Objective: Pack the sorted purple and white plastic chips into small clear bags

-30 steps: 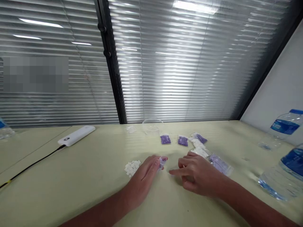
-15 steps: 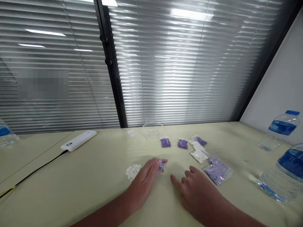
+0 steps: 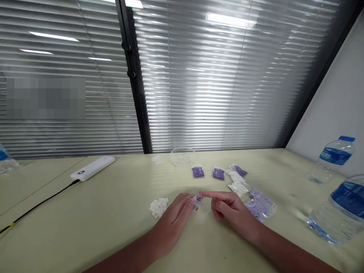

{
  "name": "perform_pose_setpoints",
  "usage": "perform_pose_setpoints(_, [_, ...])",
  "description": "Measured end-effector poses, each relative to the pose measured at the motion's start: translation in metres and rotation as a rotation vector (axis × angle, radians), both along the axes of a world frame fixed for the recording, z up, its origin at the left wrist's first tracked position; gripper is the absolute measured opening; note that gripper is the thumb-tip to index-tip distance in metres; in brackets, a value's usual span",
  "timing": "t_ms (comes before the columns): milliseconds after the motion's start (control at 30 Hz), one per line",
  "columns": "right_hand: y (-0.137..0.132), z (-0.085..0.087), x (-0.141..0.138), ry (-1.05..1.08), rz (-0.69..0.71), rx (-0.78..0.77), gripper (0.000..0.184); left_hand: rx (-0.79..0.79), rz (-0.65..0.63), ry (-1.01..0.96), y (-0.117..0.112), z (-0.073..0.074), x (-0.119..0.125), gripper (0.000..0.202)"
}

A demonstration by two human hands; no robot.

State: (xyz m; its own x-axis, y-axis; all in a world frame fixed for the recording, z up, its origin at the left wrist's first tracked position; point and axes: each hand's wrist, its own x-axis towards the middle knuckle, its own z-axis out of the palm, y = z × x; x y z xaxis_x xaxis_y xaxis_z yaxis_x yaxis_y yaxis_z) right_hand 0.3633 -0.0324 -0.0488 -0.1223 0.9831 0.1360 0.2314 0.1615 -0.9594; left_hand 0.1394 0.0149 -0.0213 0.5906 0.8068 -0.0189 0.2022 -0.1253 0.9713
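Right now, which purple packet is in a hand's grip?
The small packet in the left hand, with the right hand pointing at it; the other purple packets lie on the table.

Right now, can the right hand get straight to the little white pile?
Probably not straight across: the left hand, holding a small bag, is between the right hand and the little white pile. Reaching over might work, though.

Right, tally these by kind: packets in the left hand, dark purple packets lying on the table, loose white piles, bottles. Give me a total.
Packet in the left hand: 1
Dark purple packets: 3 visible
Loose white pile: 1
Bottles, two cut off by the picture's edges: 3
Total: 8
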Motion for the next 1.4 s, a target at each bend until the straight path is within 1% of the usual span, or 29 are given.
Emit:
perform_pose_setpoints(100, [-0.004,0.005,-0.003,-0.184,0.018,0.152,0.043,-0.011,0.005,-0.006,0.001,-0.003,-0.001,0.041])
perform_pose_setpoints(200, [-0.003,0.006,-0.002,-0.406,0.045,0.355,0.054,-0.018,0.006,-0.019,0.002,-0.004,-0.002,0.040])
perform_pose_setpoints(267, [-0.002,0.006,0.000,-0.536,0.057,0.463,0.062,-0.018,0.008,-0.023,0.002,-0.002,-0.001,0.039])
perform_pose_setpoints(367, [-0.002,0.008,0.004,-0.664,0.037,0.569,0.067,0.002,-0.020,0.005,0.001,0.002,0.000,0.042])
perform_pose_setpoints(467, [-0.002,0.013,0.006,-0.722,0.005,0.616,0.061,0.015,-0.051,0.019,0.000,0.006,0.002,0.043])
perform_pose_setpoints(533, [-0.002,0.015,0.007,-0.708,0.004,0.600,0.058,0.014,-0.047,0.019,0.000,0.006,0.002,0.043])
perform_pose_setpoints(567, [-0.003,0.016,0.006,-0.676,0.006,0.563,0.057,0.014,-0.046,0.025,0.000,0.006,0.002,0.043])
perform_pose_setpoints(633, [-0.004,0.015,0.004,-0.539,0.008,0.418,0.052,0.023,-0.049,0.042,0.000,0.006,0.002,0.043])
perform_pose_setpoints(733, [-0.007,0.011,0.002,-0.239,0.041,0.147,0.041,0.029,-0.057,0.041,-0.001,0.005,0.001,0.041])
perform_pose_setpoints(767, [-0.008,0.009,0.001,-0.173,0.052,0.102,0.039,0.026,-0.058,0.031,-0.001,0.005,0.001,0.040])
perform_pose_setpoints(800, [-0.009,0.009,0.000,-0.151,0.059,0.098,0.038,0.018,-0.062,0.020,-0.001,0.004,0.000,0.040])
perform_pose_setpoints(833, [-0.011,0.009,-0.001,-0.169,0.054,0.129,0.037,0.006,-0.072,0.011,-0.001,0.003,-0.001,0.041])
perform_pose_setpoints(900, [-0.013,0.010,-0.004,-0.256,0.029,0.234,0.034,-0.038,-0.068,0.002,-0.002,0.002,-0.003,0.044])
perform_pose_setpoints(933, [-0.014,0.011,-0.006,-0.292,0.028,0.274,0.033,-0.073,-0.043,0.007,-0.003,0.002,-0.005,0.046])
perform_pose_setpoints(1033, [-0.016,0.014,-0.010,-0.290,0.101,0.319,0.032,-0.194,0.006,0.090,-0.005,0.007,-0.007,0.053])
perform_pose_setpoints(1067, [-0.017,0.015,-0.011,-0.270,0.118,0.319,0.029,-0.221,-0.011,0.131,-0.005,0.011,-0.008,0.056])
perform_pose_setpoints(1133, [-0.016,0.015,-0.012,-0.252,0.102,0.325,0.023,-0.243,-0.072,0.194,-0.006,0.017,-0.007,0.063])
perform_pose_setpoints(1200, [-0.015,0.014,-0.013,-0.231,0.063,0.299,0.020,-0.240,-0.097,0.209,-0.006,0.021,-0.005,0.068])
perform_pose_setpoints(1233, [-0.014,0.012,-0.014,-0.200,0.067,0.266,0.019,-0.244,-0.096,0.201,-0.006,0.022,-0.004,0.068])
perform_pose_setpoints(1333, [-0.013,0.006,-0.018,-0.004,0.165,0.139,0.017,-0.275,-0.073,0.135,-0.004,0.016,-0.002,0.065])
perform_pose_setpoints(1400, [-0.013,0.002,-0.021,0.081,0.208,0.108,0.017,-0.274,-0.076,0.086,-0.003,0.011,-0.002,0.062])
